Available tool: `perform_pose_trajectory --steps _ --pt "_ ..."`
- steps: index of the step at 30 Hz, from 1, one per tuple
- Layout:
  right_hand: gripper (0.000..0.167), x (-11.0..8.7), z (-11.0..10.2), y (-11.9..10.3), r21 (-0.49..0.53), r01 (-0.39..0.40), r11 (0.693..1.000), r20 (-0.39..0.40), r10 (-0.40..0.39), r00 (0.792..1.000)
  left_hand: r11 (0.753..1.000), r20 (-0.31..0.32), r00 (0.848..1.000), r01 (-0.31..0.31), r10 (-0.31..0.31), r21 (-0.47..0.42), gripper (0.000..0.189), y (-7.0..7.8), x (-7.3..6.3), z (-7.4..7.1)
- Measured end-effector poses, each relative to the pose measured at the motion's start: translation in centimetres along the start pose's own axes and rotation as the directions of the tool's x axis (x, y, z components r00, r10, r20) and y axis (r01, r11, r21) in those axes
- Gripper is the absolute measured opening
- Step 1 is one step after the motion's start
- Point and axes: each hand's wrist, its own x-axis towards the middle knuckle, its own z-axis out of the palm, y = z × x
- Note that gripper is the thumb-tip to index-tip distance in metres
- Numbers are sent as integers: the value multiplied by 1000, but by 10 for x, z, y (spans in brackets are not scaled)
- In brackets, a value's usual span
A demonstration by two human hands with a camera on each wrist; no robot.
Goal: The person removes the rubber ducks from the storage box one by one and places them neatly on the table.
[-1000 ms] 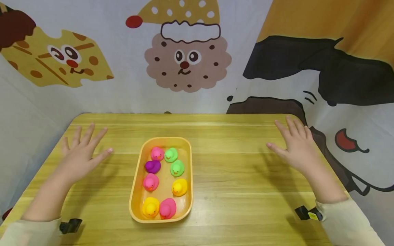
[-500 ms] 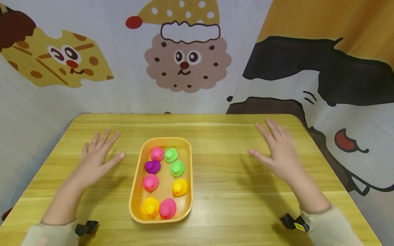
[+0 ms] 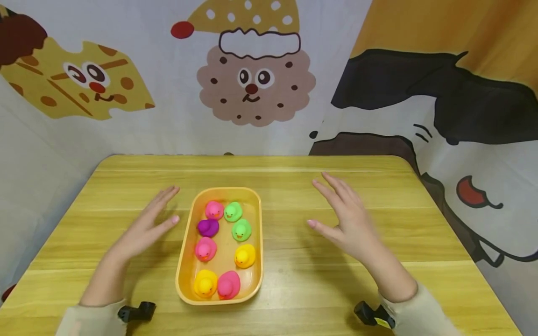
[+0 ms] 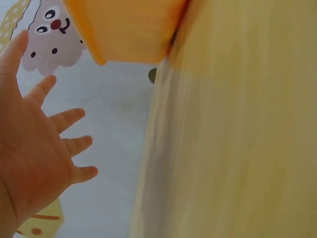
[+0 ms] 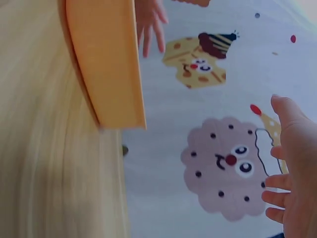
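An orange tray (image 3: 182, 261) stands on the wooden table with several rubber ducks inside. Pink ducks (image 3: 205, 249), green ducks (image 3: 241, 230), yellow ducks (image 3: 245, 255) and one purple duck (image 3: 208, 227) lie along its two sides. Just left of the tray hovers my left hand (image 3: 143, 231), fingers extended, thumb near the rim but apart from it. My right hand (image 3: 349, 224) is farther off on the tray's right, fingers spread, holding nothing. Each wrist view shows the tray's outer wall (image 4: 126, 29) and its own hand with straight fingers.
The wooden table (image 3: 290, 280) extends around the tray on every side. Behind it hangs a white cloth (image 3: 168, 135) printed with cartoon food figures. Small black wrist cameras (image 3: 137, 311) sit at both cuffs.
Both hands have moved inward toward the tray, the left hand rightward and the right hand leftward. The tray and the ducks have stayed in place.
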Motion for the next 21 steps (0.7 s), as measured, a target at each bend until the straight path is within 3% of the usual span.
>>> perform_pose_trajectory --steps 5,10,17,21 --pt "75 2 13 -14 50 22 999 33 -24 999 995 60 998 34 -28 -96 66 -6 2 9" --pt "74 3 25 -26 80 40 996 82 -46 996 984 100 995 15 3 -177 64 -14 2 17" --pt "75 6 42 -43 141 63 988 130 -82 988 939 152 988 53 -1 -339 67 -27 1 27" --pt "73 8 51 -49 158 69 985 162 -95 982 928 151 989 51 6 -370 70 -32 0 30"
